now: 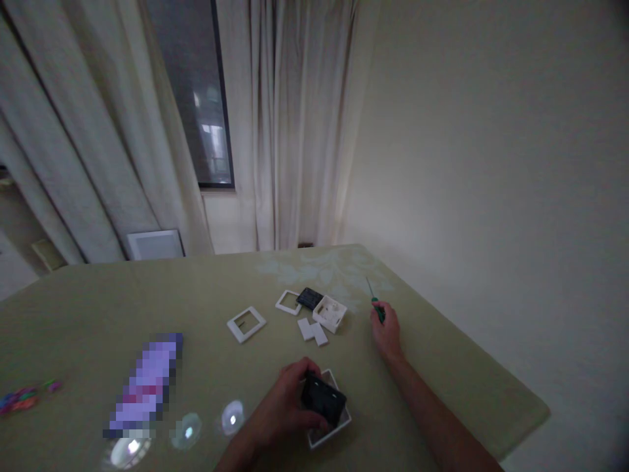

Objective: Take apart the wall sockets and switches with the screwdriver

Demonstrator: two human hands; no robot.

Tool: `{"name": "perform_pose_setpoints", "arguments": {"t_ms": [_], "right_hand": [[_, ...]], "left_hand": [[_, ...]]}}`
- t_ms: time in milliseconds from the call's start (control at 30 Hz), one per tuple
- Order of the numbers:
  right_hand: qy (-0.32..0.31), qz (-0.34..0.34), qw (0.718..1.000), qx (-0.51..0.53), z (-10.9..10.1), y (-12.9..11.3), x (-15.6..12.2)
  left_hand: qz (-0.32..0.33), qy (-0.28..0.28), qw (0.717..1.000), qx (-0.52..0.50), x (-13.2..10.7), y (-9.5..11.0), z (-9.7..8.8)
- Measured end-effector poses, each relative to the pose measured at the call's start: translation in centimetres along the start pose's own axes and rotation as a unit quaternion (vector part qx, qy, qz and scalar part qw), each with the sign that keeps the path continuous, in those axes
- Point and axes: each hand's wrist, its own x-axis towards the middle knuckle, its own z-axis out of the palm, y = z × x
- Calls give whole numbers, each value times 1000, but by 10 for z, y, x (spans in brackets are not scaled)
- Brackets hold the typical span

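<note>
Left hand (289,395) grips a black module (323,397), right hand (386,330) a screwdriver (375,302); white frames (253,330) lie beyond.

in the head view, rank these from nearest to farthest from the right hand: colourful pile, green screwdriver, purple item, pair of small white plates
From the right hand:
1. Green screwdriver: in its grip, shaft pointing away from the person.
2. Pair of small white plates: to the left of the hand.
3. Purple item: well to the left.
4. Colourful pile: at the picture's left edge.
</note>
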Motion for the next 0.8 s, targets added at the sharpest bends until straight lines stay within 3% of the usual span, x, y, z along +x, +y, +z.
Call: {"name": "perform_pose_setpoints", "arguments": {"t_ms": [200, 333, 500, 800], "right_hand": [[-33, 8, 999, 14, 1, 4, -1], [-56, 14, 998, 29, 1, 7, -2], [-67, 13, 997, 46, 3, 10, -3], [-56, -1, 991, 120, 0, -17, -6]], "left_hand": [[7, 57, 998, 22, -16, 26, -3], [98, 143, 985, 20, -17, 32, 2], [202, 288, 933, 74, -5, 15, 14], [371, 338, 818, 282, -15, -6, 5]]}}
